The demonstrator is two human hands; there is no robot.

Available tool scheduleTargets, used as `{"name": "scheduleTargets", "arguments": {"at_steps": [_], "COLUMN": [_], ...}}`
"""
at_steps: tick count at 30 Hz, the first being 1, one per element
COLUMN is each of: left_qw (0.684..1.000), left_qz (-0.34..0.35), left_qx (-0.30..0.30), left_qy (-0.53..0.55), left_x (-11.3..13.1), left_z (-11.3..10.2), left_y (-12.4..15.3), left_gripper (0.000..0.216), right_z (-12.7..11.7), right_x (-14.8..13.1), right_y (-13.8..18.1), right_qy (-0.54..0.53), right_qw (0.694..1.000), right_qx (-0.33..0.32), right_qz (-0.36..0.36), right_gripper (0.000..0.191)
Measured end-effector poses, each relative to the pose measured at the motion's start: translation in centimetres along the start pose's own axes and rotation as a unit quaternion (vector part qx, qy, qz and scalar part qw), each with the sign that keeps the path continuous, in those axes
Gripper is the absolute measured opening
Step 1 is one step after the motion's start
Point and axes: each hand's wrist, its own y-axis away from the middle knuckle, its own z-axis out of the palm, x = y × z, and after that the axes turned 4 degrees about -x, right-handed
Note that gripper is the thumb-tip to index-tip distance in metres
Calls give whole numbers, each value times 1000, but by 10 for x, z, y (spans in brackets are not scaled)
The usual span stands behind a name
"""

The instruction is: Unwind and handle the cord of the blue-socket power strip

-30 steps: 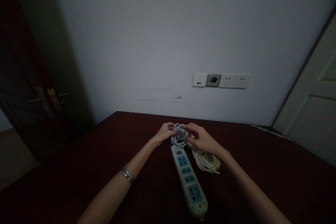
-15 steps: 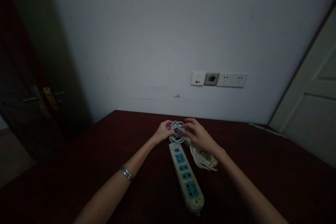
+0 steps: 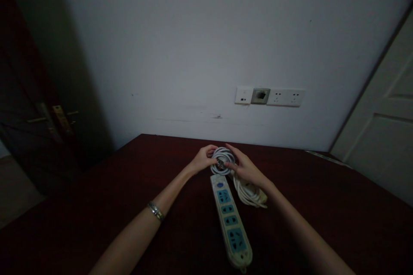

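Toward the far edge of the worktop (image 3: 167, 159), the coiled white cable (image 3: 222, 172) sits between the left hand (image 3: 202, 159) and the right hand (image 3: 247, 168), just beyond the power strip (image 3: 229, 214). The left grip is closed on the coil's left edge; the right grip holds its other side, thumb over the middle. Beside the strip lies a second cable bundle (image 3: 248, 195). Any writing on the blue socket panels (image 3: 236, 239) is too small to read.

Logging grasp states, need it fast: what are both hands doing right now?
Left hand: closed on the left side of the round white cable coil.
Right hand: closed on that coil's right side.
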Motion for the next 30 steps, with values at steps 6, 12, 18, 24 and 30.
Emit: {"name": "scheduleTargets", "arguments": {"at_steps": [6,12,18,24,30], "left_qw": [1000,999,999,989,985], "left_qz": [5,-4,-25,-131,-150], "left_qx": [-21,-34,-28,10,-80], "left_qy": [15,36,10,67,24], "left_x": [-1,-7,-5,-20,-33], "left_z": [0,1,3,-4,-14], "left_y": [1,-1,-1,-3,5], "left_gripper": [37,43,30,31,35], "right_z": [-2,1,7,12,13], "right_x": [-2,5,14,6,-3], "right_y": [-1,-1,1,2,3], "right_qy": [38,73,144,166,172], "right_qw": [999,996,987,985,984], "right_qx": [21,43,64,49,33], "right_qz": [-8,-18,1,3,9], "right_gripper": [49,43,45,41,40]}}
